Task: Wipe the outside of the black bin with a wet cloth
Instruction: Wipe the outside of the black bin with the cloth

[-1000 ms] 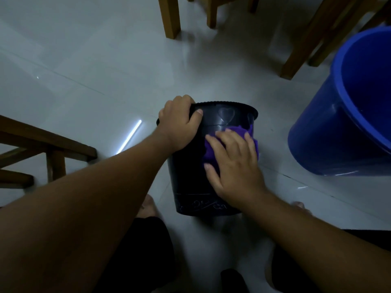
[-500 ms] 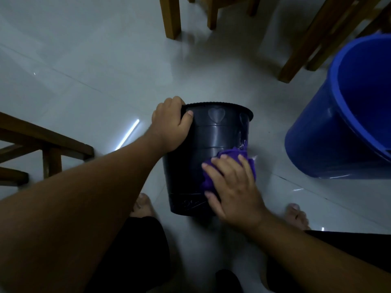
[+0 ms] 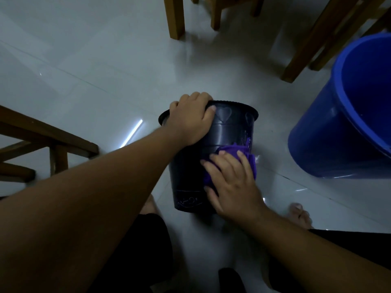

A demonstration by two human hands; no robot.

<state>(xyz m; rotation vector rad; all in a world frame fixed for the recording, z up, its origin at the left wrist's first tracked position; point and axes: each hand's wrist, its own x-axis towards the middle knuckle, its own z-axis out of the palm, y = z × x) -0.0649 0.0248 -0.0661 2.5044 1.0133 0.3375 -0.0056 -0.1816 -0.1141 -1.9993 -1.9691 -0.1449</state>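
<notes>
Black bin (image 3: pixel 228 132) under purple cloth (image 3: pixel 247 154)

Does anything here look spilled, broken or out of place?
Nothing stands out. The black bin stands upright on the floor, the left hand steadying its rim while the right hand presses the purple cloth against its side.

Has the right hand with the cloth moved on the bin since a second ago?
Yes. The right hand and purple cloth have slid down the black bin: from just under the heart-embossed rim band to the lower wall, nearer the base.
</notes>
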